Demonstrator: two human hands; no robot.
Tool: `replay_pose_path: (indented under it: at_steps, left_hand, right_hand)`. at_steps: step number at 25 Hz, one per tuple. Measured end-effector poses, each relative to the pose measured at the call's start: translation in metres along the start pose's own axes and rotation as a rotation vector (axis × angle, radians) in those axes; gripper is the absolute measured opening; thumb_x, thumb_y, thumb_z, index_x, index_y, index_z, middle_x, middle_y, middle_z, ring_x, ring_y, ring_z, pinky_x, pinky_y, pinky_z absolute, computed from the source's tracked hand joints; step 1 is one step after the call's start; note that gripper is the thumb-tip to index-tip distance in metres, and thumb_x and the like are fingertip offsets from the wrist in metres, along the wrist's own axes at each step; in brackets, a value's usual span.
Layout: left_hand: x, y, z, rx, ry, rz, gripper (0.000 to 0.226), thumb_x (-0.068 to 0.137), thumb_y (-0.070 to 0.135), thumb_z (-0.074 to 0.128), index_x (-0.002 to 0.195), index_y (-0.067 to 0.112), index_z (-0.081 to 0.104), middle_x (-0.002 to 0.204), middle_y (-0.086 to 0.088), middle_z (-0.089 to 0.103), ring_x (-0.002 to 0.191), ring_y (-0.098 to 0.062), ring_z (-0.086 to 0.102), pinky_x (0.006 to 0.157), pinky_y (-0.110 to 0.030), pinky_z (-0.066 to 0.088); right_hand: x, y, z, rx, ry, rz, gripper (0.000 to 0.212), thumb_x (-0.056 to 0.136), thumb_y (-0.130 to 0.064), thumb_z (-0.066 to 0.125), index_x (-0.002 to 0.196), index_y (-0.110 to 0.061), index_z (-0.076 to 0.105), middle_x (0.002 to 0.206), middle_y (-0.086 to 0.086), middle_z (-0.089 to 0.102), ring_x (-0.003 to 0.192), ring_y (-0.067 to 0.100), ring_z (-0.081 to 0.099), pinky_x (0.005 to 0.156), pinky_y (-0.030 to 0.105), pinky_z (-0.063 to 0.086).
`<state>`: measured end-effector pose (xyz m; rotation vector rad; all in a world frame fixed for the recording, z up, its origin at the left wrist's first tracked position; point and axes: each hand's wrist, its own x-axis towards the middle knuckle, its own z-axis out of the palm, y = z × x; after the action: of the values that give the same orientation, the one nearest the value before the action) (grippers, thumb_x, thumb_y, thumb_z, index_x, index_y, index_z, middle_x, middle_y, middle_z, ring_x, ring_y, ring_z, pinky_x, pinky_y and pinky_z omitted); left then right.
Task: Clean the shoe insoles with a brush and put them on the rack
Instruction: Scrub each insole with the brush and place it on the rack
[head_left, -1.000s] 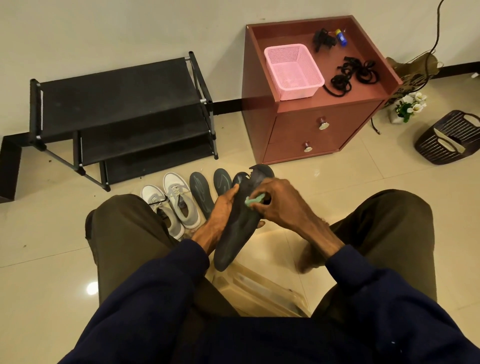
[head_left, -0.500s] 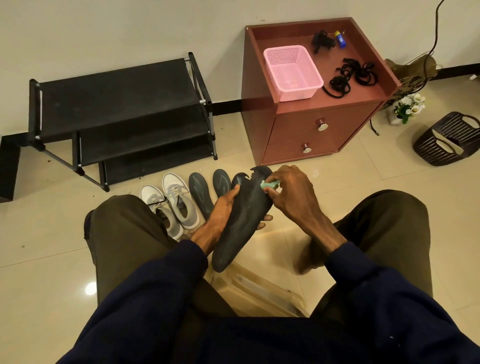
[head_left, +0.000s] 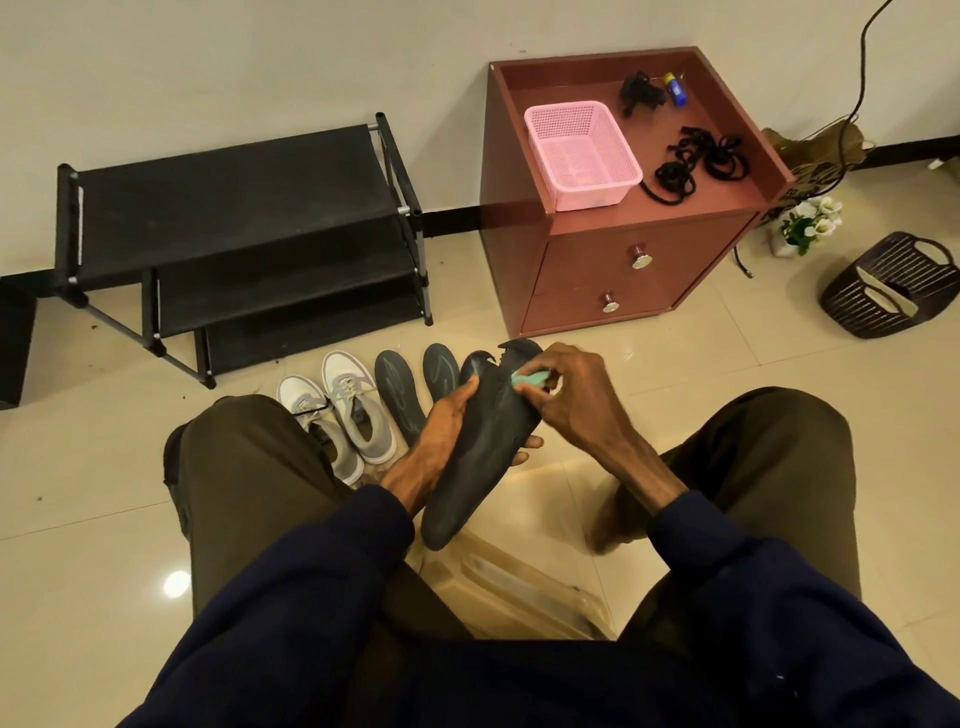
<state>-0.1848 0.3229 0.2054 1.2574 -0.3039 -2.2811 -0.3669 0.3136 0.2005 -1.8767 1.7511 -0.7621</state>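
The left hand (head_left: 447, 421) grips the dark insole (head_left: 480, 447) from beneath while the right hand (head_left: 571, 400) pinches the green brush (head_left: 530, 378) against it.

A plain pale wall (head_left: 208, 62) meets glossy cream floor tiles (head_left: 78, 467), with a red-brown two-drawer cabinet (head_left: 623, 270) against it.

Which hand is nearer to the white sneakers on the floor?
Left. The left hand, holding the dark insole, is just right of the sneakers; the right hand, with the green brush, is farther right.
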Motion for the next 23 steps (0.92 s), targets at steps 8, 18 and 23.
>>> replay_pose_path:
  at_steps: [8,18,23]
  left_hand:
    - [0.000,0.001,-0.001,0.050,0.006,-0.015,0.082,0.090,0.059,0.052,0.147,0.001,0.044,0.125,-0.031,0.063,0.090,-0.041,0.074,0.067,-0.045,0.063]
    - [0.000,0.002,0.002,0.031,0.044,0.058,0.060,0.103,0.056,0.040,0.130,0.006,0.058,0.113,-0.027,0.072,0.089,-0.040,0.075,0.068,-0.046,0.064]
    - [0.004,0.002,-0.004,0.077,0.095,0.141,0.046,0.108,0.042,0.037,0.122,0.007,0.063,0.093,-0.011,0.077,0.087,-0.027,0.075,0.066,-0.035,0.063]
  right_hand:
    - [0.006,0.005,-0.002,-0.105,0.096,0.038,0.023,0.086,-0.031,0.081,0.102,-0.015,0.079,0.100,0.002,0.074,0.087,0.010,0.056,0.075,0.026,0.052]
    - [0.002,0.000,0.003,-0.156,-0.012,-0.002,0.019,0.085,-0.030,0.081,0.097,-0.015,0.079,0.095,0.000,0.072,0.085,0.012,0.057,0.073,0.033,0.056]
    - [-0.009,-0.022,0.010,0.046,-0.316,-0.103,0.017,0.085,-0.021,0.082,0.099,-0.013,0.080,0.094,0.001,0.073,0.076,0.005,0.063,0.068,0.017,0.057]
